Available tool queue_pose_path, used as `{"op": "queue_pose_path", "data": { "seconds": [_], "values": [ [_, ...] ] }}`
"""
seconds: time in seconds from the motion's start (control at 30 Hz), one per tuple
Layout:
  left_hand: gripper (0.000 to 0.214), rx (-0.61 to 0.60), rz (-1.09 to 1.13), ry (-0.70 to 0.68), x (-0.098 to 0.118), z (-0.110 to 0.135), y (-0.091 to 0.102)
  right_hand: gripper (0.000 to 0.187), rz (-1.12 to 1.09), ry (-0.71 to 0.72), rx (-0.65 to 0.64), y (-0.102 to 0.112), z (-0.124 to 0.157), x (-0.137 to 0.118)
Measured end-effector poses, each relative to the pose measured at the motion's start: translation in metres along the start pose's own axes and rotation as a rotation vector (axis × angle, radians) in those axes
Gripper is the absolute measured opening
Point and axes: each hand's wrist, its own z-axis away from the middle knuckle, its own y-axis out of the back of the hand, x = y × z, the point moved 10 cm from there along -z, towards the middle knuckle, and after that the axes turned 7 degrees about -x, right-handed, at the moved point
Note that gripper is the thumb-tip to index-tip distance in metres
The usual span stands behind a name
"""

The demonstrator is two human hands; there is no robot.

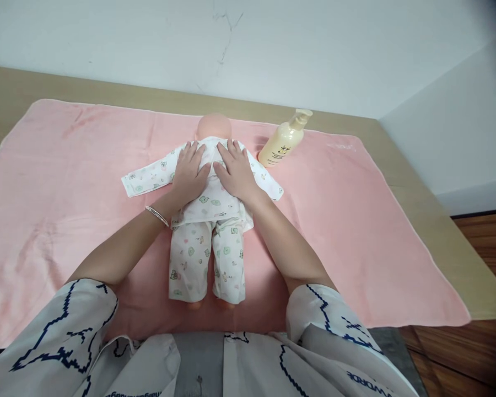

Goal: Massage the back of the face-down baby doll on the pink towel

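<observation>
A baby doll [209, 220] in white printed pyjamas lies face down on a pink towel [66, 187], head [213, 127] toward the wall, arms spread out. My left hand [190, 172] rests flat on the doll's upper back, fingers stretched out. My right hand [235, 171] lies flat beside it on the same back, fingers apart. Neither hand holds anything. A thin silver bracelet [157, 215] circles my left wrist.
A cream pump bottle [284, 140] lies tilted on the towel just right of the doll's shoulder. The towel covers a wooden table [430, 204] set against a white wall. Wooden floor shows at the right.
</observation>
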Motion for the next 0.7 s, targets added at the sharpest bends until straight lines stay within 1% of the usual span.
{"op": "queue_pose_path", "data": {
  "seconds": [0.1, 0.2, 0.27, 0.33, 0.37, 0.43, 0.5, 0.6, 0.67, 0.7],
  "values": [
    [0.056, -0.026, -0.036, 0.007, 0.009, 0.001, 0.002, 0.061, 0.004, 0.029, -0.018, 0.0, 0.001, -0.004],
    [0.054, -0.065, -0.154, 0.037, 0.03, 0.011, 0.009, 0.06, 0.066, -0.051, -0.024, 0.0, 0.015, -0.016],
    [0.053, -0.122, -0.261, 0.035, 0.048, 0.02, 0.015, 0.059, 0.145, -0.11, -0.019, 0.002, 0.029, -0.028],
    [0.053, -0.202, -0.335, 0.013, 0.061, 0.027, 0.018, 0.058, 0.213, -0.118, -0.027, 0.004, 0.04, -0.039],
    [0.054, -0.236, -0.35, 0.003, 0.064, 0.028, 0.019, 0.058, 0.226, -0.108, -0.042, 0.005, 0.042, -0.042],
    [0.055, -0.273, -0.348, 0.005, 0.06, 0.026, 0.021, 0.058, 0.203, -0.082, -0.084, 0.004, 0.039, -0.037],
    [0.058, -0.283, -0.323, 0.028, 0.048, 0.019, 0.019, 0.059, 0.141, -0.049, -0.104, 0.004, 0.027, -0.025],
    [0.062, -0.292, -0.279, 0.067, 0.03, 0.01, 0.014, 0.061, 0.06, 0.001, -0.065, 0.005, 0.01, -0.01],
    [0.063, -0.297, -0.287, 0.089, 0.029, 0.011, 0.013, 0.061, 0.051, -0.008, -0.04, 0.004, 0.01, -0.01],
    [0.063, -0.3, -0.313, 0.095, 0.032, 0.015, 0.015, 0.06, 0.067, -0.031, -0.032, 0.004, 0.014, -0.013]
  ]
}}
